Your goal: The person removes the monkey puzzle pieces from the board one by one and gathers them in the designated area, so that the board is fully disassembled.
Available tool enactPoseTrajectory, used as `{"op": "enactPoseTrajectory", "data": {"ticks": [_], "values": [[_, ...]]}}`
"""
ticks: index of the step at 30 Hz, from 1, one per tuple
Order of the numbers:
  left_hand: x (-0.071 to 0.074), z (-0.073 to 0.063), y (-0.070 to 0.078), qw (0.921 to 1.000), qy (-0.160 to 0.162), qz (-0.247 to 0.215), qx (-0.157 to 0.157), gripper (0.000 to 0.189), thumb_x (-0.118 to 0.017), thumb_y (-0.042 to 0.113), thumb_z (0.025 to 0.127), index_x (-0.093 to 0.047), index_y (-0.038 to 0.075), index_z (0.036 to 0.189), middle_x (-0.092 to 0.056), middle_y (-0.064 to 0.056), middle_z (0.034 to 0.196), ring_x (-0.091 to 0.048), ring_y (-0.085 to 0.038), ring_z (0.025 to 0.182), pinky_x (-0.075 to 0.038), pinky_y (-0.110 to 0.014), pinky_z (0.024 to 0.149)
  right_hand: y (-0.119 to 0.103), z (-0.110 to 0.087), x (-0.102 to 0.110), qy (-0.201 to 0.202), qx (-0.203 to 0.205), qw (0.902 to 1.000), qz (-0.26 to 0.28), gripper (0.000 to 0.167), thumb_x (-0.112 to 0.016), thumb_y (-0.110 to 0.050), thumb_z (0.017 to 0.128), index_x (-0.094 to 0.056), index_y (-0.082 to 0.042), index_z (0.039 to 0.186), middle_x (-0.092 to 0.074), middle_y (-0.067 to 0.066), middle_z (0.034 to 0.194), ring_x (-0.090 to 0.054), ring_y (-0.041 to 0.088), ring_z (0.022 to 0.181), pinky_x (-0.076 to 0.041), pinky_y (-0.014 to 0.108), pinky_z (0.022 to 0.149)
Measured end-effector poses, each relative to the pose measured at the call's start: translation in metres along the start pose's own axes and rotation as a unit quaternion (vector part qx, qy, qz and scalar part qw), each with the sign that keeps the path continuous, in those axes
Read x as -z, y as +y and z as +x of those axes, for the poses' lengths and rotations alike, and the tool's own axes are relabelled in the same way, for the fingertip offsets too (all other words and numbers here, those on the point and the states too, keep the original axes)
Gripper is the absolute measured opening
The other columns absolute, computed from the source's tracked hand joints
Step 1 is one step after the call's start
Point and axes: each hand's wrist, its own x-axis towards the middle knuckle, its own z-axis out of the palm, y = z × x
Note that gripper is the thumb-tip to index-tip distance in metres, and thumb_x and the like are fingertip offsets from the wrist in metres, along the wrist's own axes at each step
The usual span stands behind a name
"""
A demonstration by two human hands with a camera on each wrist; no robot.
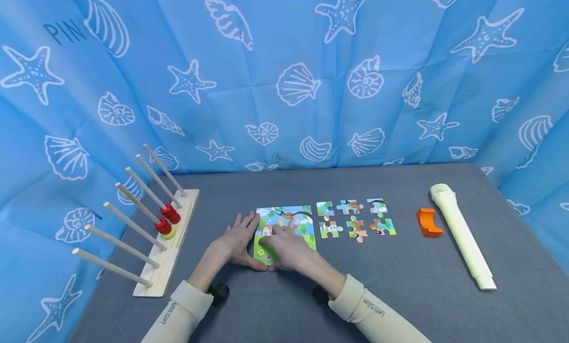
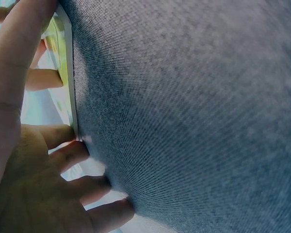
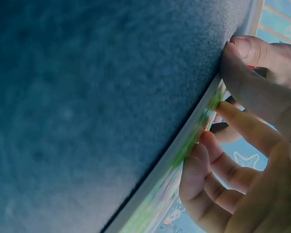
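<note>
A square picture puzzle board (image 1: pixel 306 228) with a green meadow, a house and a branch lies flat on the grey table. My left hand (image 1: pixel 236 240) lies along its left edge, fingers spread and thumb by the near edge; in the left wrist view, its fingertips (image 2: pixel 72 155) reach the board's side and the cloth. My right hand (image 1: pixel 291 249) is over the board. In the right wrist view, bent fingertips touch the printed face, and the thumb (image 3: pixel 242 73) is at the board's edge near the other thumb. The hands hide part of the picture.
Several loose puzzle pieces (image 1: pixel 355 227) lie right of the board. An orange curved block (image 1: pixel 428 223) and a white microphone-shaped stick (image 1: pixel 462 236) lie farther right. At left stands a wooden peg rack (image 1: pixel 171 264) with red rings (image 1: pixel 170 213) and a yellow ring. A blue curtain (image 1: pixel 284 110) hangs behind.
</note>
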Motion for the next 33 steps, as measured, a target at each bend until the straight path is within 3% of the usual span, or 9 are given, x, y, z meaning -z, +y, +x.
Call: {"op": "enactPoseTrajectory", "data": {"ticks": [21,27,33], "values": [[-0.0014,0.0007,-0.0004,1.0,0.003,0.002,0.002,0.133,-0.089,0.059,0.07,-0.013,0.006,0.165,-0.012,-0.022,0.172,-0.008,-0.05,0.158,-0.024,-0.07,0.121,-0.0037,-0.0037,-0.0019,0.026,-0.014,0.9991,0.03,0.063,-0.091,-0.022,0.078,-0.067,-0.022,0.136,-0.06,0.011,0.131,-0.055,0.037,0.13,-0.056,0.057,0.095],[-0.0019,0.0009,-0.0005,1.0,0.003,0.002,0.004,0.132,-0.09,0.058,0.07,-0.013,0.006,0.165,-0.012,-0.021,0.172,-0.007,-0.05,0.158,-0.024,-0.07,0.121,-0.0053,-0.0039,-0.002,0.025,-0.019,0.9994,0.016,0.061,-0.091,-0.023,0.078,-0.068,-0.025,0.135,-0.059,0.011,0.134,-0.056,0.033,0.126,-0.056,0.051,0.097],[-0.0018,0.0001,0.0,0.9999,0.011,0.002,-0.001,0.132,-0.09,0.057,0.069,-0.015,0.006,0.164,-0.012,-0.022,0.172,-0.008,-0.051,0.157,-0.024,-0.071,0.121,-0.0065,-0.0046,-0.0021,0.042,-0.012,0.9989,-0.018,0.059,-0.09,-0.028,0.078,-0.069,-0.028,0.133,-0.06,0.013,0.137,-0.058,0.034,0.127,-0.06,0.049,0.09]]}}
